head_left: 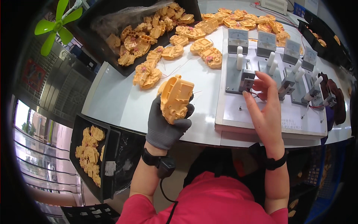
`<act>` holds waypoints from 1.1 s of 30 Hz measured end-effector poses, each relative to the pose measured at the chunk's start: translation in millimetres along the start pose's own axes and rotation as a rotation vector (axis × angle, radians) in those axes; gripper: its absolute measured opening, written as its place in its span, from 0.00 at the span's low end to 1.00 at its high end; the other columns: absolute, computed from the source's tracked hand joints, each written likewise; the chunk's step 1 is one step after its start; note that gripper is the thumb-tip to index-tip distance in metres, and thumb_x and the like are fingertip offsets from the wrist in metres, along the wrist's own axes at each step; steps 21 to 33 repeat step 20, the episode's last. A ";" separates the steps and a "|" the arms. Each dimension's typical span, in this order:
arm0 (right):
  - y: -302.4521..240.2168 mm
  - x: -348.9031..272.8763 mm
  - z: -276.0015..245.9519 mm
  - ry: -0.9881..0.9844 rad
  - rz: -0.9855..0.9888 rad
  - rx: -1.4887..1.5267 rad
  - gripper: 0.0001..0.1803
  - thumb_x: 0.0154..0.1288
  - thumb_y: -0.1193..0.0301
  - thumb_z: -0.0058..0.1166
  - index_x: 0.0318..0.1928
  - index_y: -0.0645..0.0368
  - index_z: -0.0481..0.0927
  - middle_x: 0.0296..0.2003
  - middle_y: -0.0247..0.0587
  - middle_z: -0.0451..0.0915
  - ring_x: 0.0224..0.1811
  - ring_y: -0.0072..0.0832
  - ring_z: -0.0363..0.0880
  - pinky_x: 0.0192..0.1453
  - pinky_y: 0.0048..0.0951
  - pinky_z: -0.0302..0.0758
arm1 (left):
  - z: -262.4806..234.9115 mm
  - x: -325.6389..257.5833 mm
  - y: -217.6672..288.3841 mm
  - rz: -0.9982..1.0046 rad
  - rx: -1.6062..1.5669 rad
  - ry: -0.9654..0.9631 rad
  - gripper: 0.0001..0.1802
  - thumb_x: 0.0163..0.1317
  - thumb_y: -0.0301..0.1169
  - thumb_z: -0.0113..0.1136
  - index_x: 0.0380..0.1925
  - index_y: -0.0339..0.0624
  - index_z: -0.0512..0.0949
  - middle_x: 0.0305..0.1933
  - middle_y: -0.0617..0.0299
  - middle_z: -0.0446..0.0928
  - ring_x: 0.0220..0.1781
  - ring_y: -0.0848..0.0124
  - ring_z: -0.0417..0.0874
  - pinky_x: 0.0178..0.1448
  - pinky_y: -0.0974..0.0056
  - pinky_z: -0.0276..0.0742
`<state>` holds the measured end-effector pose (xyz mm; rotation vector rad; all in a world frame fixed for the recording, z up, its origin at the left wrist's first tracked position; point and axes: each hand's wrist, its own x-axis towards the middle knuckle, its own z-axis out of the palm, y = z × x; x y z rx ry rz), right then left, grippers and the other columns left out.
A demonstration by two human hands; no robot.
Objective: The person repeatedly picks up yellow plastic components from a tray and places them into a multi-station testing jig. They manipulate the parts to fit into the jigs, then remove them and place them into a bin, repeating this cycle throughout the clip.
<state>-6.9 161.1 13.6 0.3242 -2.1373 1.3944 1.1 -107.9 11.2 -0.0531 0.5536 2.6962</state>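
Observation:
My left hand (166,123), in a dark grey glove, is closed around an orange-yellow plastic housing (176,98) with moulded ribs and round bosses. It holds the housing above the front of the white table. My bare right hand (266,106) is at the leftmost station of a test fixture (238,121). There its thumb and fingertips bend round a small metal clamp block (247,83), with a bit of dark red wire by the fingers. Behind that block rise white-knobbed levers (239,61) and a box-shaped analog meter (238,39).
Similar housings (147,72), some with thin wires, lie across the table (112,100) to the left and back. A black bin (100,41) full of them leans at the back left; another bin (108,164) sits lower left. Several more meters (292,50) line the fixture; dark cloth (337,100) lies right.

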 end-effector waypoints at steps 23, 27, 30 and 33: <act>-2.8 -0.3 -8.2 -0.168 -0.006 0.139 0.30 0.67 0.72 0.62 0.69 0.54 0.71 0.53 0.44 0.79 0.52 0.33 0.80 0.59 0.35 0.75 | 2.2 11.8 6.8 0.090 0.370 0.071 0.34 0.68 0.40 0.59 0.72 0.47 0.63 0.61 0.59 0.75 0.52 0.68 0.79 0.33 0.73 0.77; -2.8 -0.3 -8.2 -0.168 -0.006 0.139 0.30 0.67 0.72 0.62 0.69 0.54 0.71 0.53 0.44 0.79 0.52 0.33 0.80 0.59 0.35 0.75 | 2.2 11.8 6.8 0.090 0.370 0.071 0.34 0.68 0.40 0.59 0.72 0.47 0.63 0.61 0.59 0.75 0.52 0.68 0.79 0.33 0.73 0.77; -2.8 -0.3 -8.2 -0.168 -0.006 0.139 0.30 0.67 0.72 0.62 0.69 0.54 0.71 0.53 0.44 0.79 0.52 0.33 0.80 0.59 0.35 0.75 | 2.2 11.8 6.8 0.090 0.370 0.071 0.34 0.68 0.40 0.59 0.72 0.47 0.63 0.61 0.59 0.75 0.52 0.68 0.79 0.33 0.73 0.77; -2.8 -0.3 -8.2 -0.168 -0.006 0.139 0.30 0.67 0.72 0.62 0.69 0.54 0.71 0.53 0.44 0.79 0.52 0.33 0.80 0.59 0.35 0.75 | 2.2 11.8 6.8 0.090 0.370 0.071 0.34 0.68 0.40 0.59 0.72 0.47 0.63 0.61 0.59 0.75 0.52 0.68 0.79 0.33 0.73 0.77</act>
